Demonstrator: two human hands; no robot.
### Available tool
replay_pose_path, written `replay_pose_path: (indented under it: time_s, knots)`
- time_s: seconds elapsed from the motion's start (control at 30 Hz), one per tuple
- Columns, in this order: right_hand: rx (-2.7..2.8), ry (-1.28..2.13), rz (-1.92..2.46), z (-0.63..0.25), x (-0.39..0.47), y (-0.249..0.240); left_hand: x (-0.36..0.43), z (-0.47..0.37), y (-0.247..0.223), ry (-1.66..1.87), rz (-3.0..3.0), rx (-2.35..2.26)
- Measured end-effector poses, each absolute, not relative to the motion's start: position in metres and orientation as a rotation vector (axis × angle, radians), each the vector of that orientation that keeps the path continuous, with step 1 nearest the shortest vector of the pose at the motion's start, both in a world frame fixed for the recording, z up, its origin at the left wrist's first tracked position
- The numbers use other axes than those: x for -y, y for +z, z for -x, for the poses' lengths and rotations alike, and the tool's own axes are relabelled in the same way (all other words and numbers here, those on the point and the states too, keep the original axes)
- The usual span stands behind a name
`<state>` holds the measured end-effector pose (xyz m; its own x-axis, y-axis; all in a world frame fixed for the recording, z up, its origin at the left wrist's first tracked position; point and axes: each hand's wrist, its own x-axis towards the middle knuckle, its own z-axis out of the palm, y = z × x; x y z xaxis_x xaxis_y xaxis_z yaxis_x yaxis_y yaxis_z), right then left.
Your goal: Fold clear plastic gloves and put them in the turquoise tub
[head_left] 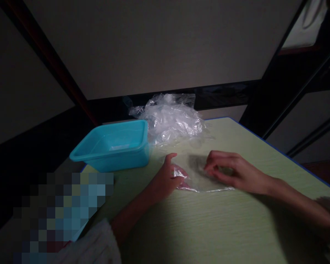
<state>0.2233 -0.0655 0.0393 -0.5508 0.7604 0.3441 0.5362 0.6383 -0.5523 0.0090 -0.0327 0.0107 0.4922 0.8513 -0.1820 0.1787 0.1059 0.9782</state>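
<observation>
A flat clear plastic bag [198, 183] lies low over the table top, its shiny lower edge catching light. My left hand [166, 179] is at the bag's left end. Some of its fingers show pinkish through the film while the thumb lies outside, so the bag sits between them; the index finger sticks up. Over the bag's right part, my right hand [231, 170] has thumb and fingertips pressed together in a pinch. What is in that pinch, if anything, is too blurred to make out.
A light green table [198, 227] with a blue edge bears a turquoise plastic basin [126, 159] at left. Behind the bag is a crumpled heap of clear plastic bags [173, 121]. Pale panels [165, 47] rise behind the table. A pixelated patch covers the lower left.
</observation>
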Motion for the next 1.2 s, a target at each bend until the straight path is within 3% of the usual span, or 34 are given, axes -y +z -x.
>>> replay_pose_path:
  time_s: [0.13, 0.9, 1.2]
  knots:
    - [2.567, 0.666, 0.784, -0.215, 0.073, 0.041, 0.033, -0.009, 0.014, 0.636, -1.448, -1.009]
    - [2.614, 0.622, 0.76, -0.216, 0.072, 0.037, 0.035, 0.004, 0.018, 0.81, -1.358, -1.191]
    - [2.05, 0.422, 1.413, -0.239, 0.048, 0.025, 0.048, 0.004, 0.013, 0.912, -1.627, -1.323]
